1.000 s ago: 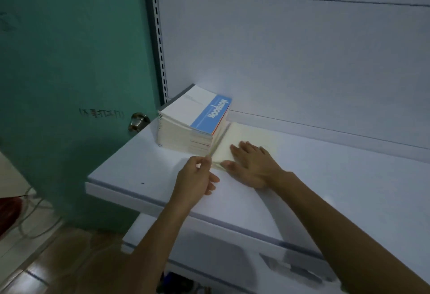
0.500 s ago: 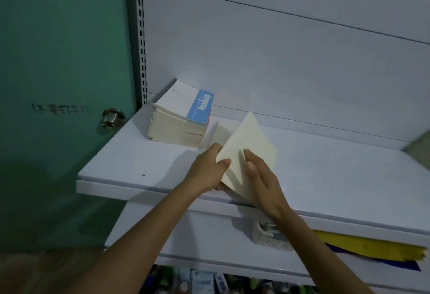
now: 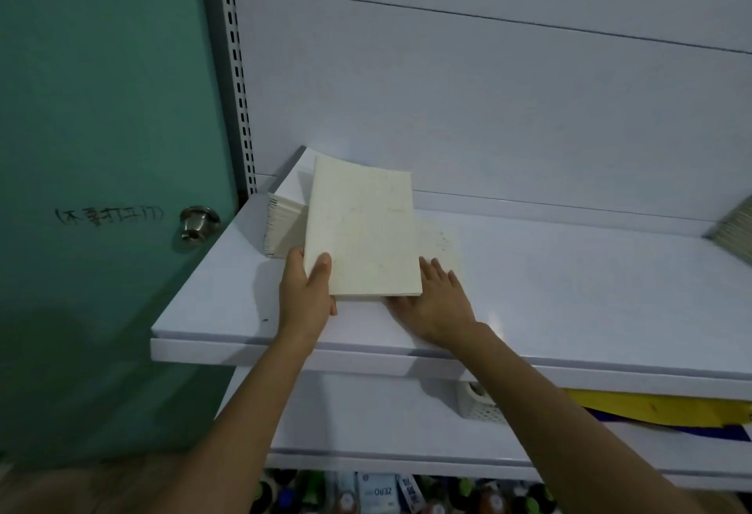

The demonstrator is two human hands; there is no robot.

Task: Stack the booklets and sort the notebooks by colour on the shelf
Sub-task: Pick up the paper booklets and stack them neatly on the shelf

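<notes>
Head view. Shifted since half a second ago: cream booklet, from a corner-up tilt between both hands to a squared, portrait lie, carried left and up-frame. Now covers the right part of the booklet stack and hides its blue label.

Left hand: pinches the booklet's lower left corner, thumb on the top face, fingers behind and out of sight. Booklet runs up-frame and rightward from that grip.

Right hand: fingers straight and spread at the booklet's lower right corner, thumb reaching under the bottom edge; clasps nothing.

Second cream sheet: flat on the white shelf, just right of the booklet.

Stack: left rear of the shelf, beside the slotted upright.

Green door with knob: left of frame.

White basket and yellow sheets: lower right, under the shelf.
</notes>
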